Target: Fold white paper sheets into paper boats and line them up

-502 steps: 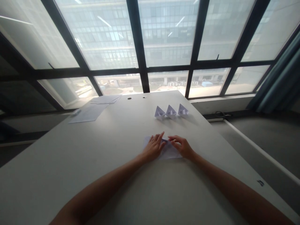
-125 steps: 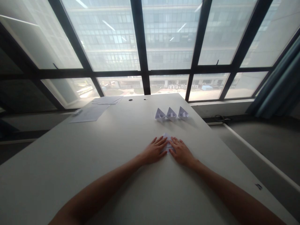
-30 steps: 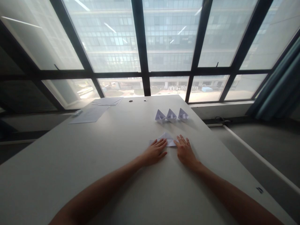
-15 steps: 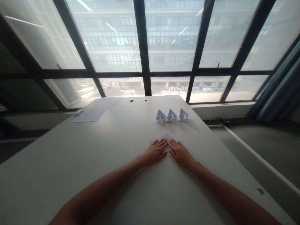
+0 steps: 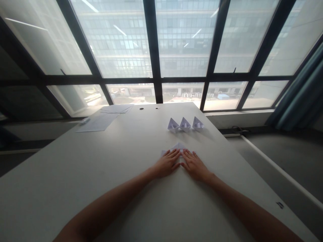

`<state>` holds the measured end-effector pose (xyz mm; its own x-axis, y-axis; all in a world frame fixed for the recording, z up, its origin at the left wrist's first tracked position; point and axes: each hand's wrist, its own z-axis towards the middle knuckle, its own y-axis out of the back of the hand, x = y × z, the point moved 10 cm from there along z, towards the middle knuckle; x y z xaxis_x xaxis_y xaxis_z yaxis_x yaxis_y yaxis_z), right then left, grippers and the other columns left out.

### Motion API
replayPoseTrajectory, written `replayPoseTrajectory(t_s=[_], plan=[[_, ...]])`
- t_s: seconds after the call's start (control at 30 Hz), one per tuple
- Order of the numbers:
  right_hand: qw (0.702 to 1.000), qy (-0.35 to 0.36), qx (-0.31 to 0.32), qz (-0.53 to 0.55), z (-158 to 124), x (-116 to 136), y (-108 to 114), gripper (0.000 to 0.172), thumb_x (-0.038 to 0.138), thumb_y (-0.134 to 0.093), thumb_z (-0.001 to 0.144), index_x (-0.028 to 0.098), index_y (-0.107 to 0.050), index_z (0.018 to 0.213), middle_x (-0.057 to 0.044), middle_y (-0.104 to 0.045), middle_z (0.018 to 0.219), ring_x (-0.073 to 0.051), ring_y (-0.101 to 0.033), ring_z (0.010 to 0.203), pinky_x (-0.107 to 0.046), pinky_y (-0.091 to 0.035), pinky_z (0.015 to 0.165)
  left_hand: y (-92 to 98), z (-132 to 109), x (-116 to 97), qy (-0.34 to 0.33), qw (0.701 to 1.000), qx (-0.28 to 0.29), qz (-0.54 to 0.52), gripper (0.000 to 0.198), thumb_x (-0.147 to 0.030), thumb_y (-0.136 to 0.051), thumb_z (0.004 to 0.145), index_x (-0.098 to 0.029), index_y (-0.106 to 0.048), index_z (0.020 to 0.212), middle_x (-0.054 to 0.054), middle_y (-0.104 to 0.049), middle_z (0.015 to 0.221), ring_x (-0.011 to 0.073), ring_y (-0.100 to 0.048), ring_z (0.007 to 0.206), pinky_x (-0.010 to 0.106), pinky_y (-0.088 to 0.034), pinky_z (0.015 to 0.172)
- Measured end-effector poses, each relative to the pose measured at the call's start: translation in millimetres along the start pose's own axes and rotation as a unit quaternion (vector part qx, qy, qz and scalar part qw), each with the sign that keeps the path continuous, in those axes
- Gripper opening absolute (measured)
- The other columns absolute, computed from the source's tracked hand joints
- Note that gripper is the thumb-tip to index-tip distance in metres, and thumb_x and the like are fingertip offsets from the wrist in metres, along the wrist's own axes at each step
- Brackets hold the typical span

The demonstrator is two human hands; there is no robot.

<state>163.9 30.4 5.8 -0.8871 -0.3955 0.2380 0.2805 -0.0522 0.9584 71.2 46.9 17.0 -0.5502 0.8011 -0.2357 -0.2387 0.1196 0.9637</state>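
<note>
The pale tabletop [image 5: 121, 148] supports a folded paper [image 5: 178, 146], lying flat right of centre, and, just beyond it, a row of three peaked paper boats [image 5: 185, 125]. Overlapping paper sheets [image 5: 97, 123] lie toward the far left. A dark round spot [image 5: 141, 108] appears near the far edge, a small dark mark [image 5: 280, 205] near the right edge.

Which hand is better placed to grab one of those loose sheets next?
Probably your left hand: it lies nearer the sheets, while your right hand is farther away. Both rest on folded paper.
</note>
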Motion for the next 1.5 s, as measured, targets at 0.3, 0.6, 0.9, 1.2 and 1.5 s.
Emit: replayPoseTrajectory(t_s=[0.3,0.6,0.9,1.2,1.5], plan=[[0.994,-0.11,-0.02,-0.014,-1.4,-24.0,-6.9,0.066,0.05,-0.031,0.1,0.006,-0.035,0.149,-0.018,-0.026,0.158,-0.027,-0.02,0.148,-0.049,-0.014,0.119,-5.1,-0.1,4.5,-0.004,1.0,0.002,0.011,0.062,-0.051,-0.028,0.102,-0.018,-0.027,0.154,0.011,-0.027,0.159,0.0246,-0.021,0.148,0.045,-0.017,0.12],[0.972,-0.208,-0.106,-0.001,-5.6,-67.5,10.1,0.051,0.033,-0.033,0.099,0.008,-0.049,0.141,-0.017,-0.044,0.15,-0.027,-0.035,0.142,-0.045,-0.023,0.116,-3.4,-0.1,3.3,-0.003,1.0,0.007,0.009,0.061,-0.051,-0.029,0.102,-0.018,-0.026,0.154,0.011,-0.025,0.159,0.0244,-0.02,0.148,0.045,-0.017,0.12],[0.978,-0.106,-0.17,0.061,-0.8,-49.6,30.6,0.045,0.022,-0.04,0.094,0.012,-0.057,0.135,-0.013,-0.052,0.144,-0.022,-0.041,0.138,-0.04,-0.031,0.116,-3.0,0.3,2.9,-0.009,1.0,0.0,0.009,0.06,-0.049,-0.032,0.102,-0.02,-0.027,0.154,0.011,-0.026,0.159,0.0248,-0.021,0.148,0.046,-0.018,0.12],[0.996,0.033,-0.066,0.057,0.5,-4.7,16.8,0.046,0.023,-0.043,0.096,0.017,-0.051,0.141,-0.01,-0.048,0.148,-0.02,-0.036,0.142,-0.044,-0.023,0.119,-2.3,0.1,2.3,-0.005,1.0,0.001,0.003,0.061,-0.05,-0.032,0.102,-0.021,-0.025,0.155,0.009,-0.026,0.159,0.0242,-0.02,0.148,0.046,-0.019,0.12],[0.997,-0.043,-0.057,0.028,1.7,-19.7,9.1,0.047,0.028,-0.043,0.096,0.014,-0.051,0.14,-0.012,-0.046,0.149,-0.021,-0.038,0.141,-0.041,-0.024,0.118,-4.5,0.3,4.1,-0.008,1.0,-0.002,0.006,0.061,-0.05,-0.031,0.102,-0.02,-0.026,0.155,0.01,-0.026,0.159,0.0247,-0.021,0.148,0.046,-0.018,0.12]])
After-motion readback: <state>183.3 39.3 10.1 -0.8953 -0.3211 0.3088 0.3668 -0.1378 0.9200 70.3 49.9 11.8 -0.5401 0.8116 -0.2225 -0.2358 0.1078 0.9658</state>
